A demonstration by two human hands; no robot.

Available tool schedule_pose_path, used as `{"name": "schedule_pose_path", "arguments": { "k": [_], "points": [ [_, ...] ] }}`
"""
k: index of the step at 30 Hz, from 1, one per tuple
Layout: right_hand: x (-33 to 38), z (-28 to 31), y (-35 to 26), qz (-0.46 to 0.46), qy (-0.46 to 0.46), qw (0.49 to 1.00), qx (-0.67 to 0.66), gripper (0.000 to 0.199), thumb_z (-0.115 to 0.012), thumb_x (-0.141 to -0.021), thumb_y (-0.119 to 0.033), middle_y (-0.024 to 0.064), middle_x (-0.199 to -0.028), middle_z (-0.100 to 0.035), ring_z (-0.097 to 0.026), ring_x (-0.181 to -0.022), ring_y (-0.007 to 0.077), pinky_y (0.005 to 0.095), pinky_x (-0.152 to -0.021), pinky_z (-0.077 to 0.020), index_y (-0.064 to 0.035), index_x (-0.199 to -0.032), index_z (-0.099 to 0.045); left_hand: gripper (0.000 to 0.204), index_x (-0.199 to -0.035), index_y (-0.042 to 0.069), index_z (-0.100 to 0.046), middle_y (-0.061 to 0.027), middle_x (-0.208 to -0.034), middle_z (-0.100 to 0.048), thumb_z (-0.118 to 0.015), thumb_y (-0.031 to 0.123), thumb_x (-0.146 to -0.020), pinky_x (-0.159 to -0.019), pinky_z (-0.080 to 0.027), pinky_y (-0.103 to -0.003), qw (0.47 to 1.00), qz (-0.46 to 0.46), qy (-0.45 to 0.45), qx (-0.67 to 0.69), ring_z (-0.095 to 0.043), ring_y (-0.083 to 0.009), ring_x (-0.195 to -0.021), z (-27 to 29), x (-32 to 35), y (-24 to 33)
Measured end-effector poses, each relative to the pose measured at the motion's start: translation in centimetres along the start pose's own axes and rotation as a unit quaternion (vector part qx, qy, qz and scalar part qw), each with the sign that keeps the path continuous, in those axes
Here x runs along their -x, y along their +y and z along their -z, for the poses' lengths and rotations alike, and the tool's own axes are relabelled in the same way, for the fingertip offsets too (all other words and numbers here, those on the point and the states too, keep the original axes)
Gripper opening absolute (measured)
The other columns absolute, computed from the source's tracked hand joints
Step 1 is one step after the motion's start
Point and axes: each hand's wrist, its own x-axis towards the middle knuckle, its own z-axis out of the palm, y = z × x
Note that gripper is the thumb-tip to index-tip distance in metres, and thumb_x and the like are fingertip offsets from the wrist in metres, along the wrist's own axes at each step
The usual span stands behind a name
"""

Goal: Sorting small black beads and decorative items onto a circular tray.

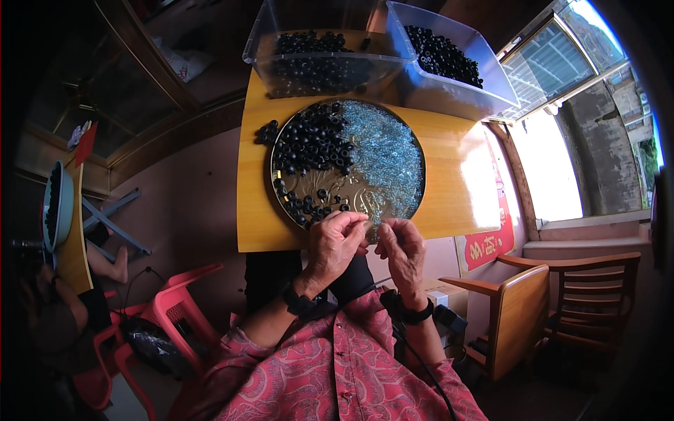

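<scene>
Black on the small, hollow, round beads (pixel 309 140); pale blue on the tiny glassy beads (pixel 387 154); brassy gold with curling lines on the round metallic tray (pixel 306 185). Yellow on the wooden tabletop (pixel 451 175); red with pale paisley on the buttoned cloth shirt (pixel 298 368).

- Red plastic chair (pixel 166 306) at left, black bag (pixel 149 344) beside it
- Pale basin (pixel 67 203) on another table (pixel 79 258), far left
- Co-worker's bare foot (pixel 121 263) near crossed blue-grey bars (pixel 108 217)
- Slatted wooden chair (pixel 595 302) at right
- Red poster (pixel 489 242) near the window (pixel 551 62)
</scene>
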Motion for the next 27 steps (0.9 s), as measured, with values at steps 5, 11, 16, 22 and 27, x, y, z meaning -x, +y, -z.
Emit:
{"name": "schedule_pose_path", "arguments": {
  "k": [5, 11, 16, 22, 27],
  "points": [
    [0.1, 0.1, 0.2, -0.001, -0.005, 0.999, 0.048, 0.017, -0.059, -0.096, -0.015, 0.0026, -0.070, -0.061, -0.055, -0.056, 0.0068, 0.0216, -0.048, -0.0437, 0.0020, -0.095, -0.060, 0.018, -0.107, -0.006, -0.066, -0.0070, -0.087, -0.064, -0.058, 0.002, -0.093, -0.057, -0.056, -0.023, 0.997, -0.042, -0.005, -0.057, -0.068, -0.0121, -0.066, 0.0, -0.2, 0.2],
    [0.4, 0.4, 0.2, -0.016, -0.022, 0.997, 0.070, 0.018, -0.061, -0.095, -0.016, 0.0038, -0.068, -0.061, -0.056, -0.055, 0.0084, 0.0237, -0.048, -0.0445, 0.0023, -0.094, -0.061, 0.022, -0.113, -0.002, -0.066, -0.0059, -0.088, -0.061, -0.059, 0.002, -0.093, -0.057, -0.056, -0.023, 0.996, -0.025, -0.057, -0.065, -0.066, -0.0109, -0.065, 1.0, 0.5, 0.2],
    [1.1, 0.6, 0.1, -0.021, -0.065, 0.991, 0.119, 0.019, -0.062, -0.095, -0.018, 0.0025, -0.068, -0.059, -0.055, -0.055, 0.0082, 0.0232, -0.050, -0.0446, 0.0011, -0.095, -0.060, 0.021, -0.110, -0.003, -0.067, -0.0061, -0.090, -0.063, -0.064, 0.004, -0.090, -0.056, -0.056, -0.023, 0.990, -0.047, -0.099, -0.091, -0.066, -0.0110, -0.065, 1.5, 1.5, 0.2],
    [1.5, 0.1, -0.4, -0.062, -0.073, 0.993, 0.073, 0.022, -0.063, -0.095, -0.022, -0.0004, -0.069, -0.057, -0.054, -0.057, 0.0070, 0.0216, -0.051, -0.0436, -0.0004, -0.096, -0.059, 0.013, -0.100, -0.004, -0.068, -0.0069, -0.086, -0.064, -0.064, 0.003, -0.090, -0.055, -0.055, -0.023, 0.988, -0.095, -0.065, -0.104, -0.066, -0.0115, -0.063, 1.7, 1.8, -0.3],
    [1.5, 0.4, -0.4, -0.114, -0.099, 0.988, 0.000, 0.019, -0.061, -0.096, -0.020, -0.0009, -0.072, -0.056, -0.051, -0.057, 0.0062, 0.0214, -0.051, -0.0417, -0.0009, -0.096, -0.059, 0.014, -0.102, -0.003, -0.068, -0.0059, -0.085, -0.064, -0.063, 0.005, -0.091, -0.054, -0.054, -0.023, 0.990, -0.094, -0.067, -0.081, -0.065, -0.0104, -0.062, 1.7, 1.6, -0.6]
  ]
}}
